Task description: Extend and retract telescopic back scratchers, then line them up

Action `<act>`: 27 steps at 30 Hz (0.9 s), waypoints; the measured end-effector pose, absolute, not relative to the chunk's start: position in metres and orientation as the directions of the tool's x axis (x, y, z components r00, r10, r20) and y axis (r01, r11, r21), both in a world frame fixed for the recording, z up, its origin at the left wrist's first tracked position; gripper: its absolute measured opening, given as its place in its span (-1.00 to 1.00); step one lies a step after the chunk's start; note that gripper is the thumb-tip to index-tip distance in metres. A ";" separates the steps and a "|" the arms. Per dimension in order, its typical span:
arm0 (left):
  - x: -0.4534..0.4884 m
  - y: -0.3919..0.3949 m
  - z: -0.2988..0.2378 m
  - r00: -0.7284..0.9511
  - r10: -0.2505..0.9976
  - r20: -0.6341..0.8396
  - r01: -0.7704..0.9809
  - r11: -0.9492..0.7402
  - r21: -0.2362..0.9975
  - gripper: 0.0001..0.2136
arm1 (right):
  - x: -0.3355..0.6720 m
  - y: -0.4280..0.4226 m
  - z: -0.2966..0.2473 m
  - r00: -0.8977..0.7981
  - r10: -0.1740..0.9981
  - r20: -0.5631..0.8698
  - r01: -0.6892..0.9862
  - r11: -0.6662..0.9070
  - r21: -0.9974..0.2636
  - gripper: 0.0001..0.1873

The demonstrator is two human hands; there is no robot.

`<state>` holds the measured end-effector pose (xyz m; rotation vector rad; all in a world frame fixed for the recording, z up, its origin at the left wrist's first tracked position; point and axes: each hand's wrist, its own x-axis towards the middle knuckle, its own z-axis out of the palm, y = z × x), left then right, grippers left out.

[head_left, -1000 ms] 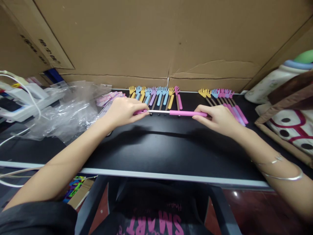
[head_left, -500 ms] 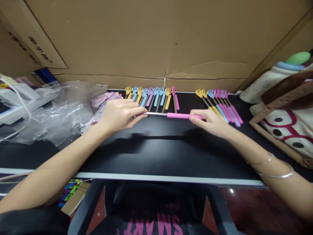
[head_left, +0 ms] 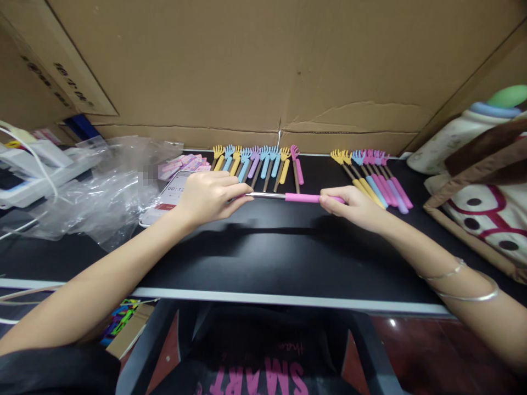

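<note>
Above the table [head_left: 284,277], the left hand [head_left: 211,196] pinches the metal rod [head_left: 268,195] and the right hand [head_left: 354,207] its pink handle [head_left: 302,198], best kept aligned.

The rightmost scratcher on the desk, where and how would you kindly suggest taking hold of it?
Probably by its pink handle, coming from the near right: the handle slants towards the viewer, while a purple handle crowds its left side.

The stick [head_left: 285,197] is straight, with a bare silvery shaft [head_left: 268,195] and a smooth pink handle [head_left: 302,198]. It is held nearly level in the air, the shaft's end hidden in the left hand [head_left: 209,195], the handle partly covered by the right hand [head_left: 349,206].
</note>
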<state>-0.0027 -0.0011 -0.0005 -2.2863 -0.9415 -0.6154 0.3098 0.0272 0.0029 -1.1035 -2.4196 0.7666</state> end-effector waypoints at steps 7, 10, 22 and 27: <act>0.000 -0.004 0.003 0.572 0.627 0.529 0.801 -0.565 -0.196 -0.66 | 0.306 0.020 0.016 -0.533 0.833 0.151 0.647 0.516 -0.561 -0.55; 0.000 -0.003 0.003 0.550 0.692 0.467 0.819 -0.556 -0.141 -0.70 | 0.306 0.020 0.016 -0.538 0.829 0.153 0.665 0.529 -0.528 -0.56; -0.004 0.002 0.004 0.528 0.831 0.177 0.849 -0.519 -0.095 -0.69 | 0.327 0.040 0.008 -0.703 0.711 -0.019 0.625 0.606 -0.492 -0.63; -0.009 0.004 0.008 0.540 0.826 0.163 0.840 -0.540 -0.052 -0.77 | 0.336 0.045 0.013 -0.706 0.692 -0.153 0.628 0.511 -0.587 -0.64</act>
